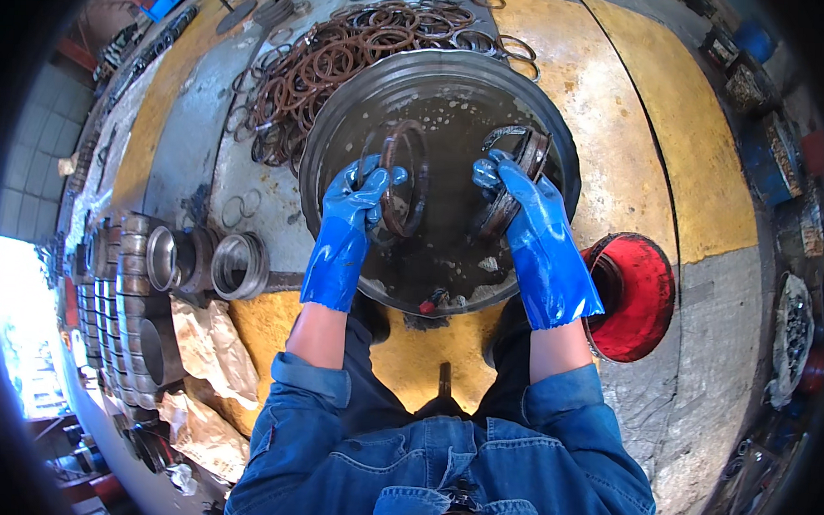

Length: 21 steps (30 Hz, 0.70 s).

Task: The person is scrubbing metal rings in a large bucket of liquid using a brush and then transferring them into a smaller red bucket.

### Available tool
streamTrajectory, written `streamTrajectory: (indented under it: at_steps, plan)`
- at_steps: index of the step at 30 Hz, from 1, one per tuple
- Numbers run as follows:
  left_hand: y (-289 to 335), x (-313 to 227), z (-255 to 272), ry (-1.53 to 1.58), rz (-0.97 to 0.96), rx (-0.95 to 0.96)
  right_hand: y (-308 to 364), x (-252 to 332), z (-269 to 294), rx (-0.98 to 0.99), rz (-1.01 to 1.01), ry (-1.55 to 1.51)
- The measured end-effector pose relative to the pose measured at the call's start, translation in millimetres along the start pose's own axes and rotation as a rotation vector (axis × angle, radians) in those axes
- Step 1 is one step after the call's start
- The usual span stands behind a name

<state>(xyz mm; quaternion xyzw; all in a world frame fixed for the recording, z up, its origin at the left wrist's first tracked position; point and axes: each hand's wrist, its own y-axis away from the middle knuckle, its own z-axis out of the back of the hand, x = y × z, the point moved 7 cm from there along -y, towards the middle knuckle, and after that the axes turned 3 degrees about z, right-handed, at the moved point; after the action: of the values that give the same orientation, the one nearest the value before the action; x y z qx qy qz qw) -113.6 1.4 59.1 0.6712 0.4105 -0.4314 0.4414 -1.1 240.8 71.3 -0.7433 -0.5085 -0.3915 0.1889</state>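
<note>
Both my hands wear blue rubber gloves over a wide metal basin (317, 177) of murky, dark liquid (443, 268). My left hand (355, 190) is closed on the edge of a rusty metal ring (418, 190), which stands nearly upright above the liquid. In my right hand (523, 191) a second, wider metal ring (532, 157) is gripped at its side, tilted, with wet dark surfaces. The two rings are apart from each other. Small red and pale bits lie at the basin's near edge.
Beyond the basin lies a heap of rusty rings (347, 51). A red bucket (646, 302) stands at the right. To the left are shiny metal rings (239, 265), stacked metal cylinders (137, 321) and crumpled brown paper (211, 350). Yellow and grey plates (608, 110) cover the floor.
</note>
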Motion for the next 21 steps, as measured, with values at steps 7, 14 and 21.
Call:
streamTrajectory:
  at_steps: [7,14,21]
  plan:
    - [-87,-3,-24,-0.048,-0.097,0.027,20,26,0,-0.054,0.06,0.093]
    - [-148,2,-88,-0.355,0.009,0.015,30,28,-1,-0.075,-0.067,-0.079]
    - [-178,6,-95,-0.246,-0.044,0.032,17,15,-1,-0.001,-0.101,0.044]
